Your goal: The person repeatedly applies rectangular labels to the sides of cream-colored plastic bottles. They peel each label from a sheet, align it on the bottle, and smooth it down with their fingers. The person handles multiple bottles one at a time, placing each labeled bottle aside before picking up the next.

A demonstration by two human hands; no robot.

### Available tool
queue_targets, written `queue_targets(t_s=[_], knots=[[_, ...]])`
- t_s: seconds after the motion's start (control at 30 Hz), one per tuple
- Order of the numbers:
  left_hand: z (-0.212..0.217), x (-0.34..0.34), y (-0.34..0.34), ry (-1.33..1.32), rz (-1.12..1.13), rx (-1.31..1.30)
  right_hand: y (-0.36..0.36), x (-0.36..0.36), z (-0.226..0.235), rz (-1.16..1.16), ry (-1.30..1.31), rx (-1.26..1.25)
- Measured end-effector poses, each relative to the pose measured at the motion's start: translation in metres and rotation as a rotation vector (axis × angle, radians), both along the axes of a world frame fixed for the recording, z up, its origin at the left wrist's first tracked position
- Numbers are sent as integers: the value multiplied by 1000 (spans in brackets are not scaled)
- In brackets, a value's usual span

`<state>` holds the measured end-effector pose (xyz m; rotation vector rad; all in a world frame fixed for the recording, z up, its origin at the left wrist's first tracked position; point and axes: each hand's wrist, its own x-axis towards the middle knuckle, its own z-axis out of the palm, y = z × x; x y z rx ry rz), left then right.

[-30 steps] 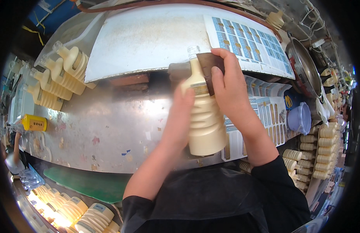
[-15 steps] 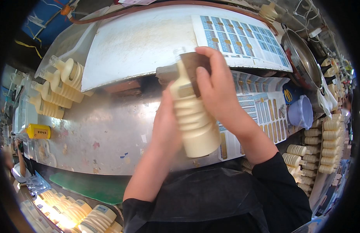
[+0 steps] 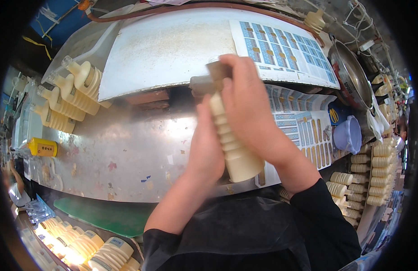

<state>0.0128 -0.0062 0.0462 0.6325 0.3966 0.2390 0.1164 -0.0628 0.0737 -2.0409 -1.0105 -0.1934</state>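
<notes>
A cream ribbed bottle [image 3: 240, 158] is tilted in front of me, its neck end away from me and its base near my body. My left hand [image 3: 206, 140] is closed around its left side. Across the bottle's shoulder and right side lies my right hand [image 3: 247, 101], slightly blurred, pinching a flat brown piece [image 3: 217, 72] against the neck area; I cannot tell its material. The label area seems covered by my fingers. Just beyond sits a grey block [image 3: 201, 85] at the edge of the white board.
Label sheets lie on the white board [image 3: 168, 49] and on the metal table [image 3: 114, 158] at right. Several cream bottles [image 3: 85, 88] stand at left. A yellow container [image 3: 43, 147], a lilac bucket [image 3: 348, 134] and a metal pan [image 3: 353, 67] flank the work area. More bottles fill the lower corners.
The bottle has turned about its length, so its narrower side now shows and its label patch is hidden. My right hand has wrapped further over it; my left has shifted right.
</notes>
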Motion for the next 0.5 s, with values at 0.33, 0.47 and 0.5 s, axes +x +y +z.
queue_targets(t_s=[0.33, 0.47, 0.5], knots=[[-26, 7, 6, 93, 29, 304, -23, 22, -22, -45, 0, 38], [-33, 11, 13, 235, 9, 462, -35, 34, -48, -36, 10, 166], [-39, 11, 16, 239, 22, 471, -36, 37, -56, -31, 6, 203]])
